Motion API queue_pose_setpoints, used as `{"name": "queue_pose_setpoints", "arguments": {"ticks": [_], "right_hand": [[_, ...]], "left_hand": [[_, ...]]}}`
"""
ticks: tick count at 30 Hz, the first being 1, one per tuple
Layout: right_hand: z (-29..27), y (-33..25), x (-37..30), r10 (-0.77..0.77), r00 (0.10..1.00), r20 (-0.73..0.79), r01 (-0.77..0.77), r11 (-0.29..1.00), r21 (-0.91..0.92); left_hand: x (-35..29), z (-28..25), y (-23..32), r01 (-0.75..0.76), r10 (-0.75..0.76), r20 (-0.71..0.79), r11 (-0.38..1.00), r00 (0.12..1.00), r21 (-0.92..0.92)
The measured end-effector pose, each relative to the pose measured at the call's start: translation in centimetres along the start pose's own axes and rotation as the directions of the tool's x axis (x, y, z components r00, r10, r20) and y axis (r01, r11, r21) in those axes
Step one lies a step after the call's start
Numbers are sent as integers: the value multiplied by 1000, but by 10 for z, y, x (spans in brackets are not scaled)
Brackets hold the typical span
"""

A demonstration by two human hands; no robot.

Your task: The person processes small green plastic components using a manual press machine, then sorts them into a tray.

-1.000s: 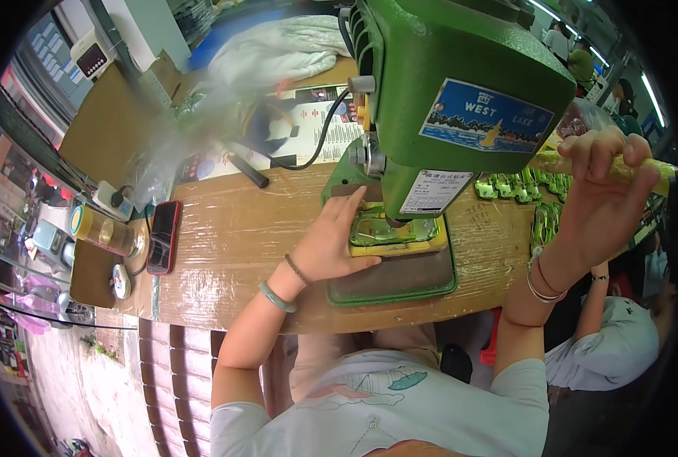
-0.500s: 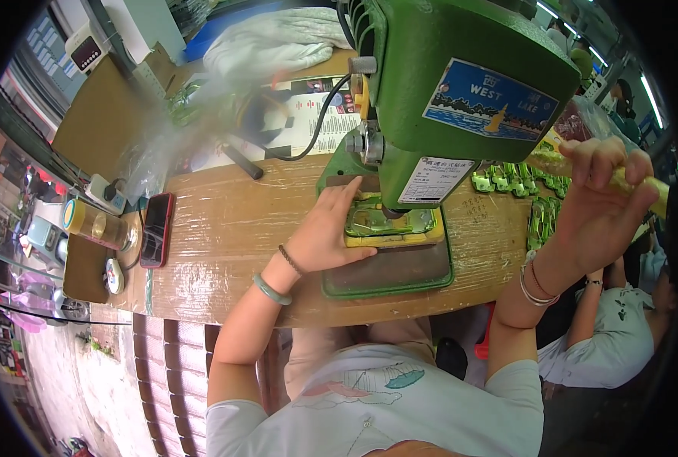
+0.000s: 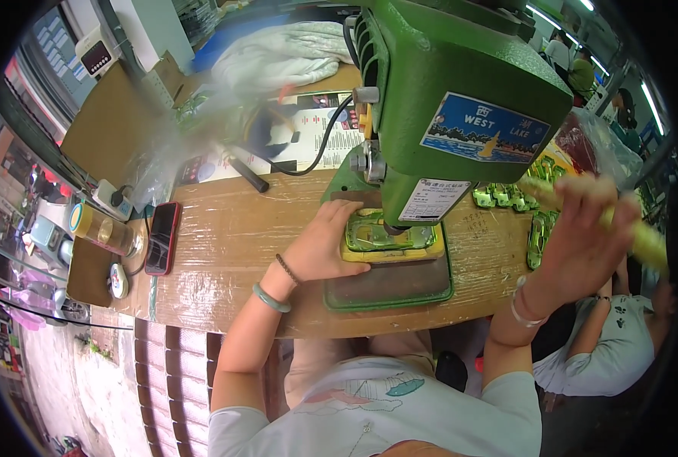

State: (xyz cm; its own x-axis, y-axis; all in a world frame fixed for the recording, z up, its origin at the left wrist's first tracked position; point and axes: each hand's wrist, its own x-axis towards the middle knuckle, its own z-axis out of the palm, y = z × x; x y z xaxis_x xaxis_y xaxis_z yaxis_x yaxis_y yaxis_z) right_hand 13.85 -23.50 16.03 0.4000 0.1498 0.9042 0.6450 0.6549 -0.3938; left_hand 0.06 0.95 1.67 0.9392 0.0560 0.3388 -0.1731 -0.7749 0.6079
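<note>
My left hand (image 3: 325, 247) lies flat and relaxed on the wooden worktop (image 3: 225, 251), its fingers pressed against the left side of a yellow jig (image 3: 391, 250) that sits on the dark base plate (image 3: 388, 283) of the green press machine (image 3: 461, 99). In the jig rests a shiny green metal frame (image 3: 377, 232), rectangular with rounded corners, directly under the machine's head. The base plate is a rimmed green tray with a dull brown pad inside, near the front edge of the worktop.

My right hand (image 3: 583, 236) is raised at the worktop's right end, fingers curled around a long yellow-green lever handle (image 3: 644, 236); the picture blurs there, so the grip itself is hard to judge. Beside it, toward the right edge, lie rows of glossy green metal parts (image 3: 506, 199).

The worktop has a streaked, worn grain under a wrinkled clear film. At its left edge a dark phone with a red rim (image 3: 161, 238) lies flat, and next to it a clear jar with a yellow lid (image 3: 103, 228) lies on its side. Toward the back are printed paper sheets (image 3: 308, 137), a black cable (image 3: 320, 152) and a crumpled white cloth (image 3: 278, 57).
</note>
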Motion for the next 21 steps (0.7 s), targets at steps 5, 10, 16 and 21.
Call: {"name": "queue_pose_setpoints", "arguments": {"ticks": [5, 10, 16, 21], "right_hand": [[6, 13, 40, 188, 981, 51, -192, 977, 93], [4, 11, 30, 147, 988, 41, -151, 983, 108], [2, 11, 27, 138, 989, 47, -142, 984, 111], [-1, 10, 23, 130, 990, 53, -136, 982, 134]], "left_hand": [[2, 8, 2, 11, -13, -53, 1000, 999, -30], [6, 15, 4, -20, 16, -86, 999, 996, -41], [10, 16, 7, -26, 22, -88, 999, 996, -47], [10, 17, 4, -35, 29, -94, 998, 995, -56]]}}
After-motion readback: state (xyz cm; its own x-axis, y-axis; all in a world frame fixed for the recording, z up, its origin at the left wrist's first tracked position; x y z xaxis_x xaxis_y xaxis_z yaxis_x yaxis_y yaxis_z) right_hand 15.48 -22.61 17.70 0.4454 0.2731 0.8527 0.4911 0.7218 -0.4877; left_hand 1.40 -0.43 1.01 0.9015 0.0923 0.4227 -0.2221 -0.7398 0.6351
